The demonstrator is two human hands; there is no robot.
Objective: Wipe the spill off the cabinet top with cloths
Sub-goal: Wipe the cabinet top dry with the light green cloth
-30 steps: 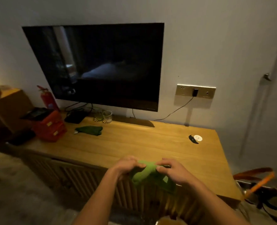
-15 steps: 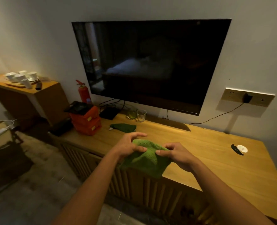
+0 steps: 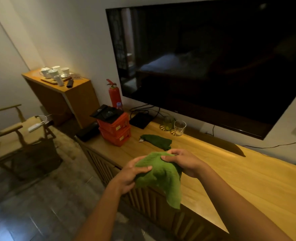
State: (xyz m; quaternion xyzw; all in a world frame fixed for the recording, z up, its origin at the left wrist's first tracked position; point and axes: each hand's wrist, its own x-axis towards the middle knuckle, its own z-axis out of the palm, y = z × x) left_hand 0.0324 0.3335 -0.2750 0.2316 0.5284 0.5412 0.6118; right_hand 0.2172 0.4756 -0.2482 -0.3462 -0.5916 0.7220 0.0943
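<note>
- A light green cloth point(image 3: 158, 176) is held in the air over the front edge of the wooden cabinet top point(image 3: 248, 180), its loose lower corner hanging in front of the slatted cabinet face point(image 3: 143, 197).
- The left hand point(image 3: 132, 173) grips the cloth's left side, fingers curled over the fabric and thumb beneath.
- The right hand point(image 3: 182, 160) pinches the cloth's upper right part, fingertips pressed into a bunched fold.
- A second, darker green cloth point(image 3: 156, 141) lies crumpled on the cabinet top, just behind the held cloth and apart from it; a small pale tag shows at its left end.
- Behind the dark cloth, near the cabinet's back edge, stand two drinking glasses point(image 3: 174, 126) side by side.
- Left of the glasses on the cabinet top sits a flat black box point(image 3: 140, 120) with cables running from it.
- At the cabinet's left end two orange boxes point(image 3: 115, 130) are stacked, with dark flat items resting on top.
- A red fire extinguisher point(image 3: 114, 94) stands behind the orange boxes.
- A large dark television point(image 3: 204, 63) hangs on the wall above the cabinet.
- Left of the cabinet, a smaller wooden stand point(image 3: 63, 94) carries white cups.
- No spill is discernible on the cabinet top in this light.
</note>
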